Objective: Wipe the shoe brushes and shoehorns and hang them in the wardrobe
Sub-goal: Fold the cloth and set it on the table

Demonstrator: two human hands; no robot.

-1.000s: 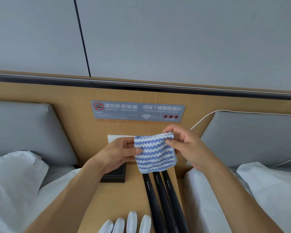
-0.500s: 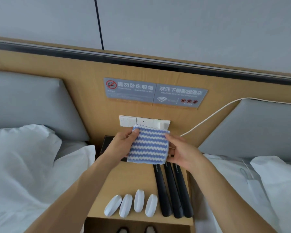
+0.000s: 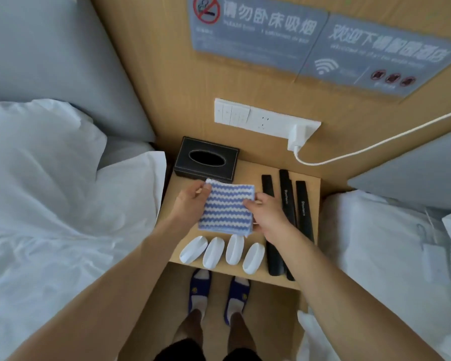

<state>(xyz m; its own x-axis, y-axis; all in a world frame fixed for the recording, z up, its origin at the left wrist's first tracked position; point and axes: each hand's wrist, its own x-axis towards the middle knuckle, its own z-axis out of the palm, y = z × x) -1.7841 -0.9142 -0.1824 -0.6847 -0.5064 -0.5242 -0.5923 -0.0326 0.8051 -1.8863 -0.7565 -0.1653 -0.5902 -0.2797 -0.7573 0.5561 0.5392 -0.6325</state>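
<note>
A folded blue-and-white striped cloth (image 3: 225,208) is held flat over the wooden nightstand (image 3: 250,174). My left hand (image 3: 192,205) pinches its upper left corner and my right hand (image 3: 267,216) grips its right edge. Three black shoehorns (image 3: 285,194) lie side by side on the right of the nightstand, partly hidden by my right forearm. Several white shoe brushes (image 3: 215,252) lie in a row along the front edge, just below the cloth.
A black tissue box (image 3: 206,160) stands at the nightstand's back left. A white charger and cable (image 3: 300,136) hang from the wall socket strip. White bedding (image 3: 50,191) lies on both sides. My slippered feet (image 3: 219,290) stand on the floor below.
The view has tilted down and closer to the nightstand. Both hands have lowered the cloth from in front of the wall panel to just above the nightstand top.
</note>
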